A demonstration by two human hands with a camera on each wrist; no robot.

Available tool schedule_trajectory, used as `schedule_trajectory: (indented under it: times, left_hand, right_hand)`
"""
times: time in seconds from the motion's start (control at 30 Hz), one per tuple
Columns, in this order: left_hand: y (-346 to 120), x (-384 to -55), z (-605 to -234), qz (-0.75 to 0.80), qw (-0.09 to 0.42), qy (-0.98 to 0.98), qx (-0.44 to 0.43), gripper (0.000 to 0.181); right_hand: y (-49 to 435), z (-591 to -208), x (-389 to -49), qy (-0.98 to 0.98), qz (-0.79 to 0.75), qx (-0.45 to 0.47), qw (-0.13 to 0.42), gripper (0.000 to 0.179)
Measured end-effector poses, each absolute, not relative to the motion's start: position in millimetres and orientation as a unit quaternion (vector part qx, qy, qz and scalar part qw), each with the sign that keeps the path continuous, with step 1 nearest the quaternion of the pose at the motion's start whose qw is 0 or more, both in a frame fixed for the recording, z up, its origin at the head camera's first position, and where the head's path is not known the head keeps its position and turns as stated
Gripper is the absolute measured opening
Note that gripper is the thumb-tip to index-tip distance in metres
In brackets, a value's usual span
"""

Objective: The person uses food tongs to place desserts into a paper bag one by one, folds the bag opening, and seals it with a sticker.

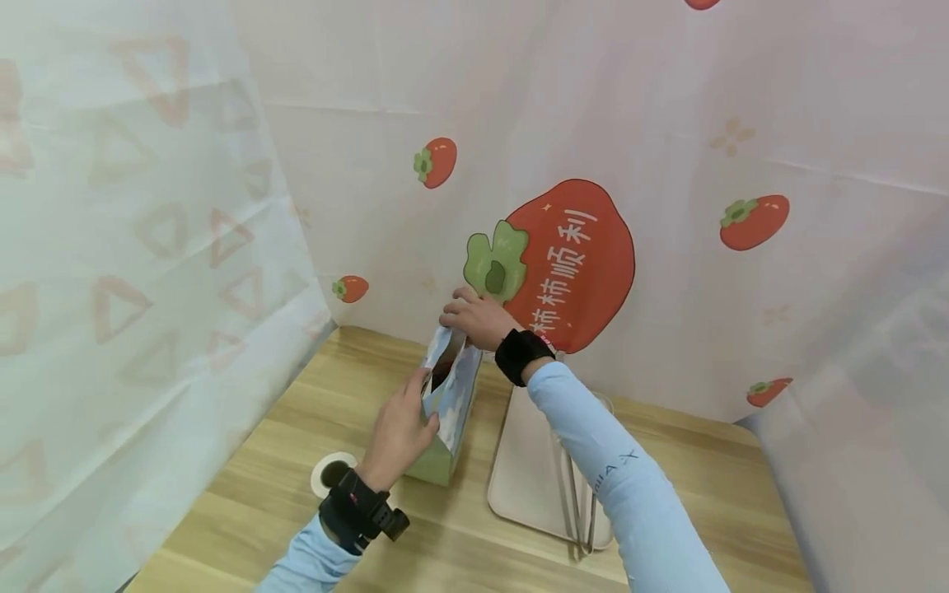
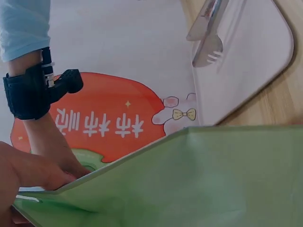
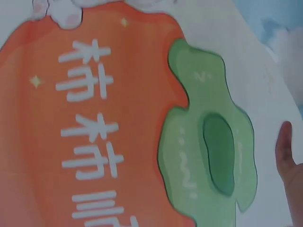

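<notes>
Upright on the desk (image 1: 356, 379): the bag (image 1: 454, 412), blue with white clouds above and green below, with a gaping mouth at the top and something dark inside, too shaded to make out. At the near end of the bag's mouth, the left hand (image 1: 398, 432), fingers clamped on the rim, with the thumb toward the bag's right face. At the far end of the bag's mouth, the right hand (image 1: 482, 319), with the thumb straight in the right wrist view; cannot tell whether clamped on the bag or merely touching. Left of the bag and nearer, flat, a white roll (image 1: 317, 476). Right of the bag, a pale tray (image 1: 515, 469) with metal tongs (image 2: 207, 48) lying on it. Beyond the bag, a pale backdrop (image 1: 371, 66) with red fruit prints, the biggest with white characters. On both arms, light blue sleeves (image 1: 623, 469); on both wrists, black straps (image 1: 519, 356).
</notes>
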State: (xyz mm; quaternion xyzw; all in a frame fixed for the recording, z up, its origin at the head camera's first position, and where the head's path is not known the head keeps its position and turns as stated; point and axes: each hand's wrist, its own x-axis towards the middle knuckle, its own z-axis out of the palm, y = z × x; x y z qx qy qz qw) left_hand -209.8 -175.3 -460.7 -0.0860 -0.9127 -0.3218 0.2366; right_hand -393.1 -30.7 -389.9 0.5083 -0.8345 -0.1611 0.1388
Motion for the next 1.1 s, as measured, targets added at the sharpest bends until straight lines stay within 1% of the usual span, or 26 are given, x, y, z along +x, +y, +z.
schedule_trajectory:
  times: [0.1,0.2,0.27,0.37,0.43,0.57,0.63,0.73,0.8,0.87,0.93,1.0,1.1]
  left_hand:
    - [-176,-208,-467,-0.336,0.226,-0.91,-0.087,0.056]
    - [-178,-207,-473,-0.347,0.216,-0.909,-0.083,0.047]
    - [-181,-207,-476,-0.344,0.222,-0.909,-0.08,0.043]
    - [-188,-208,-473,-0.321,0.236,-0.914,-0.079,0.04]
    - [-195,-209,-467,-0.31,0.246,-0.915,-0.079,0.042]
    - [-211,-213,-444,-0.326,0.24,-0.91,-0.086,0.044]
    - [-218,-214,-431,-0.339,0.235,-0.905,-0.103,0.041]
    - [-225,-215,-412,-0.342,0.226,-0.9,-0.15,0.039]
    - [-229,-216,-404,-0.341,0.223,-0.893,-0.191,0.039]
    - [-232,-216,-399,-0.339,0.217,-0.886,-0.232,0.041]
    - [-233,-215,-396,-0.336,0.213,-0.876,-0.272,0.042]
    - [-233,-213,-395,-0.337,0.2,-0.867,-0.308,0.044]
    - [-230,-206,-397,-0.338,0.184,-0.85,-0.361,0.046]
  right_hand:
    - [-28,-402,-394,-0.833,-0.158,0.511,0.14,0.026]
    - [-22,-412,-394,-0.837,-0.132,0.516,0.128,0.009]
    - [-17,-415,-394,-0.837,-0.106,0.523,0.12,0.006]
    - [-11,-413,-392,-0.83,-0.096,0.536,0.123,0.008]
    - [-8,-404,-388,-0.828,-0.094,0.537,0.129,0.008]
    - [-2,-376,-374,-0.831,-0.097,0.526,0.153,0.011]
    - [4,-358,-362,-0.841,-0.093,0.512,0.149,0.011]
    - [18,-338,-339,-0.859,-0.089,0.484,0.138,0.009]
    - [28,-330,-322,-0.867,-0.087,0.469,0.143,0.007]
    - [40,-328,-306,-0.869,-0.081,0.461,0.16,0.01]
    - [52,-329,-288,-0.869,-0.072,0.458,0.175,0.016]
    - [63,-330,-269,-0.866,-0.068,0.459,0.186,0.02]
    - [79,-333,-239,-0.865,-0.06,0.464,0.181,0.017]
